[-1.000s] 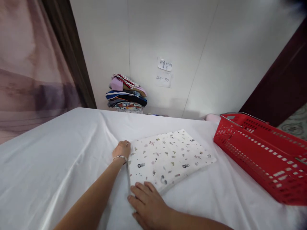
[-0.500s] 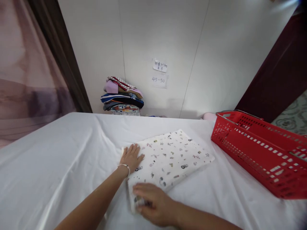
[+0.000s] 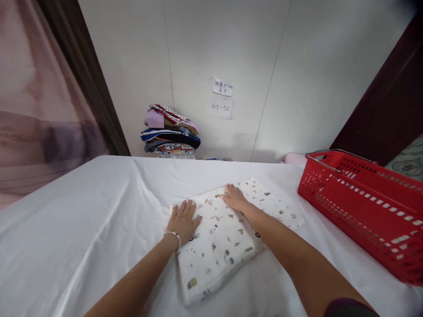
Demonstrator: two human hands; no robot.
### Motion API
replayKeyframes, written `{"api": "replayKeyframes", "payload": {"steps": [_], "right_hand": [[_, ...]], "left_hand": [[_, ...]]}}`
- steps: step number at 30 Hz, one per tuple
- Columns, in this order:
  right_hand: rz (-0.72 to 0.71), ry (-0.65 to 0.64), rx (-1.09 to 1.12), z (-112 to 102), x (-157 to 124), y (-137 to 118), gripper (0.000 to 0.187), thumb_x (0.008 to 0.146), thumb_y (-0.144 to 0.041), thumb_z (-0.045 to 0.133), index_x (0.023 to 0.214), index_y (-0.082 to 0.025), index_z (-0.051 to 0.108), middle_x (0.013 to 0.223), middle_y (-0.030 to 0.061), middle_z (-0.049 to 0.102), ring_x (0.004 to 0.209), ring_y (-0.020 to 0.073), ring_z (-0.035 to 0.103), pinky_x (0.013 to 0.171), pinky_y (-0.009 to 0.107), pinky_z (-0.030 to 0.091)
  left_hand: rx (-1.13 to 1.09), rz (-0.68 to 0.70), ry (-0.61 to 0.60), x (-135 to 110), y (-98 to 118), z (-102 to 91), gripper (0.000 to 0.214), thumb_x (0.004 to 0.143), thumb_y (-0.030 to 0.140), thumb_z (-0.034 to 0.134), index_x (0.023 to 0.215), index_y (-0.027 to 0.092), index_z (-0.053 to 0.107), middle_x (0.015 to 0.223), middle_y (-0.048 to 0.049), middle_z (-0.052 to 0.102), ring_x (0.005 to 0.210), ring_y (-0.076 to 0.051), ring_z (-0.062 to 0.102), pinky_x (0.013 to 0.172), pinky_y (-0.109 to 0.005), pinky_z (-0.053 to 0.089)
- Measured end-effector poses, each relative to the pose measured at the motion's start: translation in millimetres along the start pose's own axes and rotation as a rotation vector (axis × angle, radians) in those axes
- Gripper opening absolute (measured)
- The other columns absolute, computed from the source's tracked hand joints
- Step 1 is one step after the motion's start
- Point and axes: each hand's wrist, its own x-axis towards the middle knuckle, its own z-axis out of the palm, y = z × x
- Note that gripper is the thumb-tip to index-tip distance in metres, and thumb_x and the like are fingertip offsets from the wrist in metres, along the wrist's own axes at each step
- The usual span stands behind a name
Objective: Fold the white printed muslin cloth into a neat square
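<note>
on cloth, l hand nr l edge, r hand nr far edge, fingers spread; gap to red basket.

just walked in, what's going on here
A person is handling a patterned white cloth on a white-covered surface. The left hand lies flat on it near its left edge, and the right hand rests on it toward the far edge. The cloth lies flat, in layers at its near edge. A red basket stands to the right, and a stack of fabrics sits beyond the surface.
</note>
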Motion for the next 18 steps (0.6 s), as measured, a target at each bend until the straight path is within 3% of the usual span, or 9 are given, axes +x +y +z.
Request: {"api": "replayKeyframes", "payload": {"steps": [5,10,13,18], "right_hand": [[-0.009,-0.023,-0.043,15,8,16,0.068,0.087,-0.055,0.019,0.142,-0.015,0.017,0.149,0.0046,0.009,0.136,0.0199,0.002,0.107,0.039,0.002],[-0.012,-0.023,-0.067,19,7,19,0.071,0.085,-0.059,0.011,0.142,-0.016,0.013,0.149,0.0030,0.006,0.136,0.0180,-0.002,0.107,0.037,-0.001],[-0.007,-0.033,-0.046,18,8,17,0.071,0.086,-0.058,0.012,0.143,-0.016,0.012,0.149,0.0025,0.004,0.136,0.0179,-0.003,0.106,0.036,-0.002],[-0.009,-0.047,-0.006,6,13,22,0.069,0.085,-0.057,0.022,0.142,-0.018,0.017,0.149,0.0033,0.013,0.135,0.0166,0.007,0.107,0.033,0.007]], "left_hand": [[0.000,0.004,0.011,-1,-1,0.6,0.056,0.086,0.046,0.031,0.134,0.017,0.037,0.144,-0.0074,0.026,0.134,-0.025,0.015,0.108,-0.047,0.006],[-0.019,-0.025,-0.104,10,-1,-14.1,0.066,0.083,0.055,0.029,0.135,0.015,0.035,0.145,-0.0077,0.023,0.134,-0.027,0.014,0.107,-0.048,0.012],[0.009,-0.085,-0.069,21,-4,-16.0,0.072,0.082,0.059,0.025,0.137,0.013,0.032,0.146,-0.0081,0.021,0.135,-0.027,0.010,0.108,-0.048,0.008],[0.008,-0.100,-0.081,27,-11,-6.4,0.078,0.080,0.062,0.024,0.138,0.010,0.027,0.145,-0.0099,0.022,0.134,-0.027,0.015,0.109,-0.046,0.006]]}}
